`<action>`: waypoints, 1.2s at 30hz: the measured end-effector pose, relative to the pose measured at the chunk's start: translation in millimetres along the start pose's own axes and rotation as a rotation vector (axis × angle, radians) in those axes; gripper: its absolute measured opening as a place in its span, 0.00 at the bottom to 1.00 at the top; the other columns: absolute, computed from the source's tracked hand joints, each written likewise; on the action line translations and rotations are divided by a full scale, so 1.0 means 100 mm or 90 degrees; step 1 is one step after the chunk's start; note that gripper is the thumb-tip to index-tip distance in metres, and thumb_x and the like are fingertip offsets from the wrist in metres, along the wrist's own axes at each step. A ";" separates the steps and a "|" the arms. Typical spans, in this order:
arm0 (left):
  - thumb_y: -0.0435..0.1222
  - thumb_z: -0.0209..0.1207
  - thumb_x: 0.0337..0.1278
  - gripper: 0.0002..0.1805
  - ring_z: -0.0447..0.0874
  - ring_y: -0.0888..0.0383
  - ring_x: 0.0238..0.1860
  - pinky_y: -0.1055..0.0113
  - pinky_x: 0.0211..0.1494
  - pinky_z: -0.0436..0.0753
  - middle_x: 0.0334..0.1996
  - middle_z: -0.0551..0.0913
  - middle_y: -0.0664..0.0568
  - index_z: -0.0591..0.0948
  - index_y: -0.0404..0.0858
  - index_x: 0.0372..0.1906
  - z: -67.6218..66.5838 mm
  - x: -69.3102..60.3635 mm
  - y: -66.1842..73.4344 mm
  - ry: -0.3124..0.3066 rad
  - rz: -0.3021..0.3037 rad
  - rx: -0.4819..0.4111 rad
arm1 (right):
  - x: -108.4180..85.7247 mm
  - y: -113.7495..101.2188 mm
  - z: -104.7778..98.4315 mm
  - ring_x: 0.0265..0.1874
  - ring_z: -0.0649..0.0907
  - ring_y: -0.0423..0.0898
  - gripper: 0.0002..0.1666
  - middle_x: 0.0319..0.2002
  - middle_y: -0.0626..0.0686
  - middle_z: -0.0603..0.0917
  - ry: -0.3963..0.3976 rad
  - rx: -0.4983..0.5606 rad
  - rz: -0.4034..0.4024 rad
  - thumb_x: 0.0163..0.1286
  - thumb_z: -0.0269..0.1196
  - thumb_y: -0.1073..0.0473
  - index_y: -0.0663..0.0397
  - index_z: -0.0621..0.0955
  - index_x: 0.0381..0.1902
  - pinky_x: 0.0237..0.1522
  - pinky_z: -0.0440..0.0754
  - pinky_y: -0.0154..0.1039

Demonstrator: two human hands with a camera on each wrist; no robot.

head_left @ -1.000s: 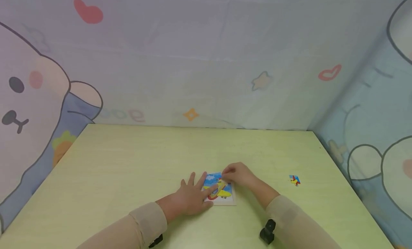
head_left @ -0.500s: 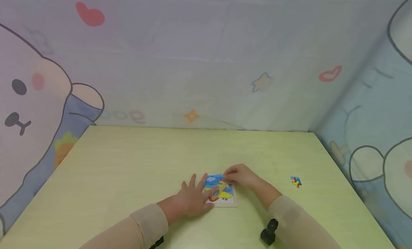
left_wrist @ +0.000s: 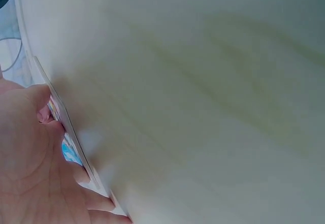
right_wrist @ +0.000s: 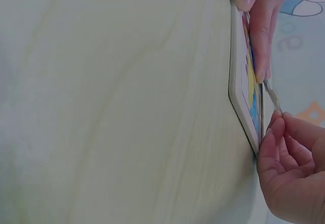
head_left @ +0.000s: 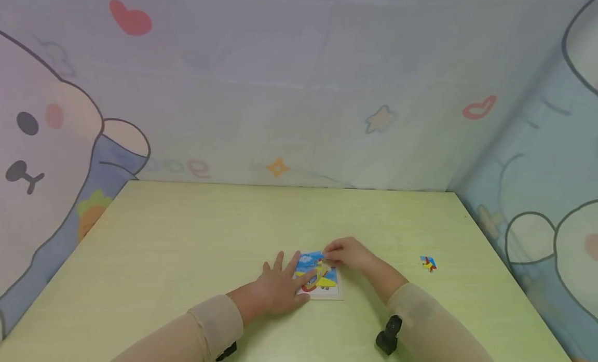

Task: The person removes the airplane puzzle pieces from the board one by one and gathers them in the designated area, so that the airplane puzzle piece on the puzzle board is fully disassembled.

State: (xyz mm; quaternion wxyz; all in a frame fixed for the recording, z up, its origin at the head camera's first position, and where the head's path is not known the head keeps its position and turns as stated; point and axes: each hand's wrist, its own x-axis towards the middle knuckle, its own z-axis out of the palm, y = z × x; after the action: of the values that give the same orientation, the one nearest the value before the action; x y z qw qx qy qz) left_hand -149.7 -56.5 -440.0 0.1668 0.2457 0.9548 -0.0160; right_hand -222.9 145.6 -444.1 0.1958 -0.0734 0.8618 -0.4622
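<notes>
Though two hands (head_left: 281,291) (head_left: 349,254), one puzzle (head_left: 328,282).

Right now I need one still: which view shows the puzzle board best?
The head view: it looks down on the puzzle board, showing much of its printed face, though the left hand and right hand hide parts. The right wrist view shows it steeply slanted; the left wrist view mainly its edge and slivers of colour.

The puzzle board (head_left: 330,290) lies on the near half of the worktop (head_left: 187,227). The left grip (head_left: 279,291) lies across its left edge; the right grip (head_left: 348,252), by its far right corner, holds a tilted piece (right_wrist: 272,96) over it. Well to the right lies a loose piece (head_left: 427,264). Behind the worktop hangs the backdrop (head_left: 261,92).
</notes>
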 end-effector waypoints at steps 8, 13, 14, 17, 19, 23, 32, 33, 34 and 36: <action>0.63 0.40 0.62 0.32 0.45 0.34 0.69 0.37 0.59 0.60 0.73 0.44 0.46 0.53 0.67 0.71 -0.01 0.01 0.01 -0.001 0.001 -0.001 | -0.02 -0.04 0.00 0.29 0.79 0.42 0.08 0.30 0.50 0.83 0.033 -0.037 -0.030 0.64 0.62 0.63 0.64 0.83 0.37 0.35 0.77 0.37; 0.62 0.42 0.62 0.32 0.47 0.34 0.68 0.37 0.58 0.61 0.73 0.46 0.46 0.55 0.66 0.71 -0.02 0.02 0.05 0.000 0.006 -0.008 | -0.04 0.00 -0.01 0.30 0.79 0.42 0.08 0.31 0.50 0.84 0.049 -0.062 -0.038 0.63 0.63 0.63 0.63 0.84 0.37 0.36 0.78 0.38; 0.62 0.42 0.62 0.32 0.46 0.34 0.69 0.37 0.59 0.61 0.73 0.46 0.46 0.55 0.66 0.71 -0.02 0.03 0.06 -0.002 0.007 -0.010 | -0.03 0.01 -0.01 0.29 0.79 0.42 0.08 0.30 0.50 0.84 0.045 -0.056 -0.032 0.63 0.62 0.63 0.63 0.83 0.37 0.36 0.78 0.38; 0.63 0.41 0.62 0.32 0.46 0.34 0.69 0.38 0.59 0.61 0.73 0.45 0.47 0.53 0.67 0.71 -0.01 0.05 0.06 -0.009 0.014 -0.010 | -0.03 0.07 -0.03 0.26 0.79 0.41 0.09 0.28 0.50 0.83 0.032 -0.040 -0.017 0.64 0.62 0.63 0.65 0.83 0.38 0.33 0.78 0.36; 0.63 0.41 0.62 0.32 0.46 0.34 0.69 0.38 0.59 0.61 0.73 0.44 0.47 0.53 0.67 0.71 -0.02 0.07 0.05 -0.009 0.016 -0.001 | -0.03 0.07 -0.04 0.25 0.79 0.41 0.09 0.27 0.50 0.83 0.029 -0.047 -0.018 0.63 0.62 0.63 0.64 0.83 0.37 0.32 0.78 0.36; 0.64 0.41 0.61 0.33 0.48 0.35 0.69 0.39 0.59 0.63 0.74 0.42 0.48 0.53 0.67 0.71 -0.05 0.08 0.03 -0.009 0.013 0.020 | -0.02 0.04 -0.03 0.25 0.79 0.41 0.08 0.26 0.49 0.83 0.028 -0.075 -0.015 0.62 0.64 0.62 0.62 0.83 0.35 0.31 0.78 0.36; 0.63 0.42 0.61 0.33 0.49 0.34 0.68 0.39 0.58 0.64 0.73 0.46 0.51 0.55 0.66 0.71 -0.07 0.08 0.04 -0.009 0.022 0.014 | -0.01 0.05 -0.02 0.25 0.78 0.41 0.07 0.25 0.48 0.81 0.033 -0.083 0.015 0.63 0.63 0.61 0.60 0.84 0.35 0.30 0.76 0.34; 0.63 0.42 0.61 0.33 0.49 0.34 0.68 0.39 0.58 0.63 0.73 0.47 0.51 0.55 0.66 0.71 -0.07 0.08 0.05 -0.009 0.021 0.016 | -0.01 0.04 -0.02 0.25 0.78 0.41 0.07 0.25 0.48 0.81 0.030 -0.078 0.014 0.63 0.63 0.61 0.60 0.84 0.36 0.30 0.76 0.34; 0.63 0.42 0.61 0.32 0.49 0.34 0.68 0.39 0.58 0.64 0.73 0.47 0.51 0.55 0.66 0.71 -0.06 0.08 0.05 -0.008 0.019 0.018 | -0.01 0.04 -0.03 0.25 0.78 0.42 0.08 0.25 0.49 0.82 0.027 -0.072 0.012 0.63 0.63 0.61 0.61 0.84 0.36 0.31 0.76 0.34; 0.63 0.42 0.61 0.32 0.49 0.34 0.68 0.40 0.58 0.64 0.73 0.47 0.51 0.54 0.66 0.71 -0.05 0.08 0.05 -0.006 0.017 0.023 | -0.02 0.03 -0.04 0.26 0.78 0.42 0.08 0.26 0.49 0.82 0.020 -0.059 0.009 0.64 0.62 0.62 0.62 0.83 0.37 0.31 0.77 0.35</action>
State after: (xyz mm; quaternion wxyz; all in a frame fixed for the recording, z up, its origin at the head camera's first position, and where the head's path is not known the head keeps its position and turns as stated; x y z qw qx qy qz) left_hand -155.5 -47.6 -437.2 0.1671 0.2610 0.9502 -0.0324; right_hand -222.6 150.7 -444.4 0.1819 -0.0690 0.8859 -0.4212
